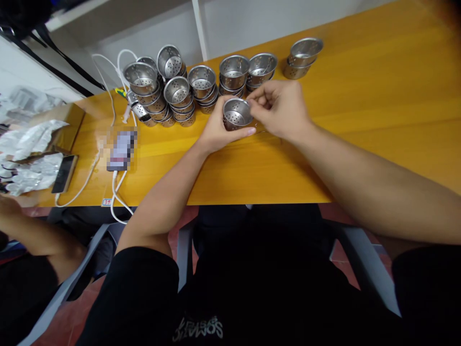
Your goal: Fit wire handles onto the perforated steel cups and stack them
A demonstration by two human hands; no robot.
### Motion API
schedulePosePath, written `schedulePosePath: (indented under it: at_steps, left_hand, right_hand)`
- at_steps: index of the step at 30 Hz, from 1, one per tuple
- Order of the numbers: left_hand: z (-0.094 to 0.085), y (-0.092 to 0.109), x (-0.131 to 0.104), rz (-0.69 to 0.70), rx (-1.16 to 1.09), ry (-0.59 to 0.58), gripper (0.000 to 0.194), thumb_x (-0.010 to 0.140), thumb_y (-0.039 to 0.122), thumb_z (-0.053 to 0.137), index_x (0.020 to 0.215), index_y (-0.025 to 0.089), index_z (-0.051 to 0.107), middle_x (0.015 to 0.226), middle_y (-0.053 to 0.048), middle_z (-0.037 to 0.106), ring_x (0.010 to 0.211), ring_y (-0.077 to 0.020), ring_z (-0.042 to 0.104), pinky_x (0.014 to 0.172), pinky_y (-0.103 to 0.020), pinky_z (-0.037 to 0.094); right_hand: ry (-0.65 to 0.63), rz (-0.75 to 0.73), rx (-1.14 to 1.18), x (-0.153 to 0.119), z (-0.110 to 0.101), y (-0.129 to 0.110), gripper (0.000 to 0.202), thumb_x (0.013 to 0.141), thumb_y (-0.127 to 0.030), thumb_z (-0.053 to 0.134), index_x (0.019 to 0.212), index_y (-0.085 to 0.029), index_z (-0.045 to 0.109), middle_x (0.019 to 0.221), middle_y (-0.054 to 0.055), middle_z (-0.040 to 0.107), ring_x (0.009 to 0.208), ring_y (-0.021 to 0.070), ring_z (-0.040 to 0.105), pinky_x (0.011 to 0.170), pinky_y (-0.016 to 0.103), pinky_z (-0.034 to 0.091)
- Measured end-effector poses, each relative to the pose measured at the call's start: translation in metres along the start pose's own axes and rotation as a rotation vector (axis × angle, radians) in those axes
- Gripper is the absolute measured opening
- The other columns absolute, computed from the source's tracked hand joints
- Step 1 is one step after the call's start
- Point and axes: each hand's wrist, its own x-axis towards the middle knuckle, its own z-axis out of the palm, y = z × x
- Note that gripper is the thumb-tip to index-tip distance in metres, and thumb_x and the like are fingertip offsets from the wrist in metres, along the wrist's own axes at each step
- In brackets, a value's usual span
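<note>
A small perforated metal cup [237,113] is held just above the table, its mouth tilted up towards me. My left hand [219,126] wraps round its side, with the thumb along the near edge. At the cup's right rim, my right hand [279,106] is closed in a pinch; what lies between the fingertips is too small to make out. A thin wire or chain [256,126] shows just below those fingers. Behind my hands stand stacks of similar cups, including one stack [234,72] straight beyond the held cup and another [262,67] behind my right hand.
More cup stacks [179,93] stand to the left, and a short stack [303,54] stands at the back right. On the wooden table [378,86] lie a phone [122,149] with white cables and another phone [65,173]. Plastic bags [34,139] lie by a co-worker's arm [39,235].
</note>
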Motion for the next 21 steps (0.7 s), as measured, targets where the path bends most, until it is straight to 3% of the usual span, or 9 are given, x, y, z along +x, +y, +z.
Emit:
schedulePosePath:
  at_steps: [3, 6, 13, 17, 21]
  left_hand:
    - [0.0, 0.003, 0.0, -0.021, 0.003, 0.009, 0.102, 0.083, 0.083, 0.079, 0.153, 0.027, 0.03, 0.141, -0.008, 0.058, 0.133, -0.0255, 0.068, 0.125, -0.051, 0.052]
    - [0.0, 0.008, 0.0, -0.03, 0.013, 0.013, 0.101, 0.083, 0.084, 0.078, 0.152, 0.027, 0.032, 0.141, -0.009, 0.058, 0.132, -0.0254, 0.068, 0.124, -0.05, 0.052]
    - [0.0, 0.016, 0.0, -0.08, 0.039, 0.018, 0.099, 0.082, 0.086, 0.077, 0.149, 0.025, 0.038, 0.137, -0.008, 0.061, 0.129, -0.0252, 0.069, 0.125, -0.051, 0.05]
    - [-0.006, 0.022, 0.001, -0.112, 0.022, -0.005, 0.09, 0.085, 0.086, 0.075, 0.144, 0.023, 0.048, 0.13, -0.007, 0.065, 0.126, -0.0247, 0.069, 0.125, -0.052, 0.05]
    - [-0.012, 0.027, 0.001, -0.142, -0.045, -0.026, 0.081, 0.09, 0.087, 0.067, 0.134, 0.02, 0.057, 0.12, -0.005, 0.069, 0.112, -0.0206, 0.073, 0.117, -0.051, 0.056]
  right_hand:
    - [-0.006, 0.005, 0.023, -0.001, 0.0, 0.002, 0.029, 0.098, -0.073, 0.073, 0.093, -0.045, 0.075, 0.073, 0.002, 0.066, 0.073, 0.0274, 0.056, 0.068, 0.053, 0.053]
    - [-0.008, 0.014, 0.044, -0.001, 0.001, 0.003, 0.031, 0.097, -0.073, 0.074, 0.096, -0.042, 0.076, 0.072, 0.003, 0.065, 0.079, 0.0285, 0.058, 0.072, 0.052, 0.054]
    - [0.023, 0.02, 0.118, 0.002, 0.01, -0.005, 0.017, 0.091, -0.04, 0.088, 0.094, -0.028, 0.076, 0.065, -0.002, 0.053, 0.059, 0.0151, 0.044, 0.06, 0.037, 0.045]
    - [-0.028, 0.004, 0.232, 0.003, 0.002, -0.012, 0.033, 0.094, -0.057, 0.088, 0.092, -0.026, 0.078, 0.07, 0.0, 0.062, 0.059, 0.0146, 0.047, 0.057, 0.035, 0.045]
    - [-0.285, 0.016, 0.348, 0.003, -0.016, -0.015, 0.053, 0.089, -0.079, 0.086, 0.106, -0.028, 0.081, 0.085, 0.002, 0.074, 0.06, 0.0147, 0.055, 0.053, 0.033, 0.047]
